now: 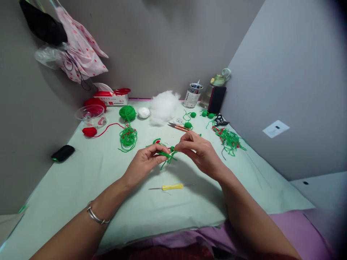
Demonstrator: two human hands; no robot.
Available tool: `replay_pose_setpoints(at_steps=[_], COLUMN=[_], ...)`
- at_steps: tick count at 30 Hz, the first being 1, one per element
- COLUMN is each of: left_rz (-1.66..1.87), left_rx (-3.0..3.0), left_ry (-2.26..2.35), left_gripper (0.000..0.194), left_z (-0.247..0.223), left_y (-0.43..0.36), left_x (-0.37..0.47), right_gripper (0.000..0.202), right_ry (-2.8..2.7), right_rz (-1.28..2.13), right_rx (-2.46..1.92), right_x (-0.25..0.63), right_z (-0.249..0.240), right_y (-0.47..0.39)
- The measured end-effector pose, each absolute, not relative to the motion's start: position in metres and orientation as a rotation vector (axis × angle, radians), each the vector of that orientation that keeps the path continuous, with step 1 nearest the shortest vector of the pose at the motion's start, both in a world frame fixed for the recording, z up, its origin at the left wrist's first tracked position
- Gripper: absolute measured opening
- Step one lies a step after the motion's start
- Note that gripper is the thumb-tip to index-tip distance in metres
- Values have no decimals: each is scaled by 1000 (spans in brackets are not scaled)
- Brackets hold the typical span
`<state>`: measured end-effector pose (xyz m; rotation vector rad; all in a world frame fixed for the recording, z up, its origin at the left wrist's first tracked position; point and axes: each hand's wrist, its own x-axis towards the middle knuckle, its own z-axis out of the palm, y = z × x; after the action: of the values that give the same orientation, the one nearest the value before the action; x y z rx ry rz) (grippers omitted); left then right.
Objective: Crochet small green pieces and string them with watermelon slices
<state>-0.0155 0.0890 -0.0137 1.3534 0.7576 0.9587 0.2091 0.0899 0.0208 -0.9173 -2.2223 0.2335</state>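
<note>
Near the middle of the table, my left hand [148,159] pinches a small green yarn piece [168,157] with loose strands hanging below it. My right hand [199,150] is closed just to its right, with thumb and forefinger on a thin silvery needle [171,153] that touches the green piece. Some red shows beside the green yarn behind my left fingers. A crochet hook with a yellow handle [172,186] lies on the table below both hands. Red-handled scissors [179,126] lie beyond my right hand.
Behind are a green yarn ball [127,113], white stuffing [164,107], a pen can [193,95], a bottle [215,85] and a phone [217,100]. Tangled yarn [230,140] lies right; a plastic tub [92,117], red ball [89,131] and black mouse [63,153] are left.
</note>
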Motion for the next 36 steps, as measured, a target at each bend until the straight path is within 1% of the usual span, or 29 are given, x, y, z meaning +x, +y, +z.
replay_pose_setpoints(at_steps=[5, 9, 13, 16, 24, 29, 33, 36], left_rz=[882, 870, 842, 808, 888, 921, 940, 953], left_rx=[1330, 1280, 1133, 1066, 947, 994, 965, 969], left_ry=[691, 642, 592, 586, 680, 735, 778, 844], left_gripper=[8, 8, 11, 14, 20, 19, 18, 19], left_z=[-16, -15, -12, -11, -13, -17, -22, -24], left_y=[90, 90, 87, 86, 88, 89, 89, 88], left_x=[-19, -20, -16, -13, -11, -9, -6, -4], right_gripper=[17, 18, 18, 16, 9, 8, 12, 11], right_ry=[-2201, -2190, -2169, -2149, -1898, -1834, -1922, -2076], right_rz=[358, 370, 377, 444, 607, 766, 744, 554], right_rx=[-862, -852, -839, -825, -1025, -999, -971, -943], right_x=[207, 207, 207, 204, 191, 183, 179, 180], right_z=[21, 22, 21, 17, 3, 0, -1, -6], right_y=[88, 87, 88, 89, 90, 86, 84, 85])
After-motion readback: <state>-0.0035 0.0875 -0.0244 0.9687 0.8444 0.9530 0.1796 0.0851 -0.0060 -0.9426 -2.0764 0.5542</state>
